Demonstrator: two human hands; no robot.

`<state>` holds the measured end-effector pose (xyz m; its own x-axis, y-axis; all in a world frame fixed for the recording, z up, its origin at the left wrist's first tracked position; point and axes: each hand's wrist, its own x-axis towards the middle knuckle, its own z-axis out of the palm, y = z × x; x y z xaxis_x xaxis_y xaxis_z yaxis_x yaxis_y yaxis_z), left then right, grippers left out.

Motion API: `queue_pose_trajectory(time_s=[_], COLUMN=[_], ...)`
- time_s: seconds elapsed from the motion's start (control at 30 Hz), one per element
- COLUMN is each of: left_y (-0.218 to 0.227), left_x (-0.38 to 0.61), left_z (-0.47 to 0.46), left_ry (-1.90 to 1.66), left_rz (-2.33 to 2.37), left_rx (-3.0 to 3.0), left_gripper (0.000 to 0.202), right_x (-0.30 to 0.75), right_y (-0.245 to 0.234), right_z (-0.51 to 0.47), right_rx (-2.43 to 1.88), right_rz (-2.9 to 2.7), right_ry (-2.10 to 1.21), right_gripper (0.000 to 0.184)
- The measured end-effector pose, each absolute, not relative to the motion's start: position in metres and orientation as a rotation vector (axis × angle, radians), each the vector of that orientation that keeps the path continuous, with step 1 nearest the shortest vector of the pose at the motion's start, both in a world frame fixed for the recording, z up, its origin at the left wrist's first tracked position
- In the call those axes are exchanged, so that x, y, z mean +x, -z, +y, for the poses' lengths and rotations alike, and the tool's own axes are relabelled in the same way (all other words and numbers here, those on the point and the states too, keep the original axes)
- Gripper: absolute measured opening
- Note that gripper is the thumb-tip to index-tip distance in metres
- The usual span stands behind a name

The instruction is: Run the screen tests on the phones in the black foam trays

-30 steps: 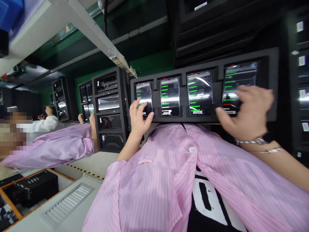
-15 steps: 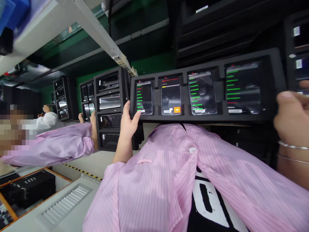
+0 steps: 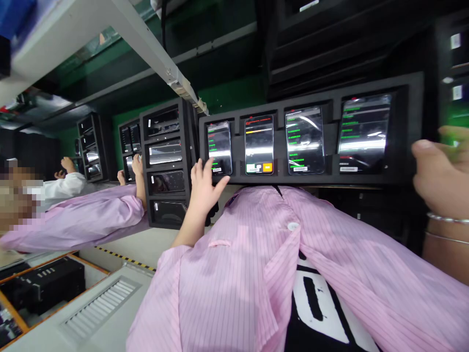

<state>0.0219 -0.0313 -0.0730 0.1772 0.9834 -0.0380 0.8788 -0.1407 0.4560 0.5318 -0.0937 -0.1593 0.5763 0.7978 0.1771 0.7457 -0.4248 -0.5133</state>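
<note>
One hand (image 3: 204,193), fingers (image 3: 208,168) spread and released, touches the lower edge of the leftmost phone (image 3: 219,147) in a black foam tray (image 3: 331,142). Other hand (image 3: 443,178) open, empty, just beside the tray's right end.

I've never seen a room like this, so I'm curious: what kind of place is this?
It looks like a factory room where phones get tested. Smartphones sit in black foam racks, their screens showing lines of green text, and the workers wear matching pink striped smocks.
</note>
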Motion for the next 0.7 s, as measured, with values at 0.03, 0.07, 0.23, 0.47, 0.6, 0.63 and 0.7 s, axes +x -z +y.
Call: queue_pose_trajectory(time_s=[0.03, 0.07, 0.23, 0.47, 0.6, 0.63, 0.7], left_y=[0.077, 0.081, 0.101, 0.104, 0.105, 0.107, 0.112], left_x=[0.029, 0.036, 0.060, 0.061, 0.064, 0.065, 0.068], left_z=[-0.035, -0.039, -0.039, -0.030, -0.024, -0.022, -0.020], left_ry=[-0.372, -0.373, -0.343, -0.384, -0.431, -0.439, -0.459], left_rz=[1.742, 1.705, 1.462, 1.480, 1.479, 1.478, 1.495], left_rx=[2.169, 2.253, 2.494, 2.442, 2.423, 2.429, 2.449], left_gripper=[0.078, 0.074, 0.058, 0.073, 0.070, 0.068, 0.064], right_x=[0.526, 0.521, 0.501, 0.458, 0.439, 0.435, 0.427], right_y=[0.155, 0.150, 0.132, 0.124, 0.133, 0.136, 0.144], right_z=[-0.093, -0.090, -0.077, -0.070, -0.069, -0.069, -0.070], right_rx=[-2.281, -2.279, -1.970, -1.632, -1.632, -1.628, -1.625], right_rz=[-1.187, -1.178, -1.586, -1.863, -1.911, -1.914, -1.926], right_ry=[-0.228, -0.315, -0.255, -0.095, -0.033, -0.012, 0.051], right_gripper=[0.095, 0.100, 0.116, 0.082, 0.075, 0.074, 0.072])
